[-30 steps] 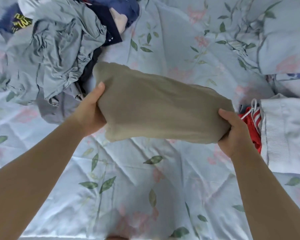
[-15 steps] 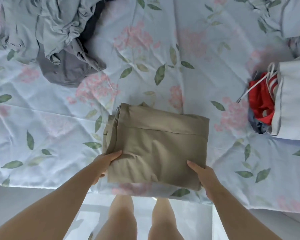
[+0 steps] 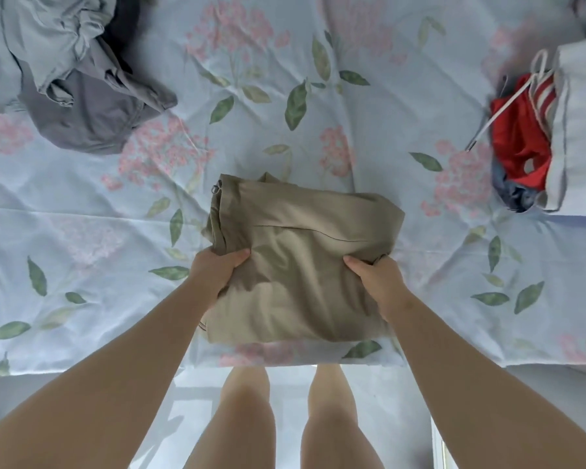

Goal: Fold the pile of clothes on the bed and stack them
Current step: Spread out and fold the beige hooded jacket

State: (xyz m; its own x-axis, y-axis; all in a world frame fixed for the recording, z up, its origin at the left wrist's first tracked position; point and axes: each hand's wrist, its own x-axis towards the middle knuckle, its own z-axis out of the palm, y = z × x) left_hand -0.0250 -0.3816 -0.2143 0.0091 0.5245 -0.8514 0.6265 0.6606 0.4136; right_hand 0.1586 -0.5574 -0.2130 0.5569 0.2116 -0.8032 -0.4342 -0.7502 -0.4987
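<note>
Here, at the bed's near edge, your left hand and right hand pinch the folded khaki by its sides, thumbs on top; lift it level, squeeze the layers together, carry it to the stack at right

I'm looking down into a bedroom in a home: a bed spread with a pale blue sheet printed with pink flowers and green leaves, loose laundry heaped on it, and folded garments stacked at its right side.
</note>
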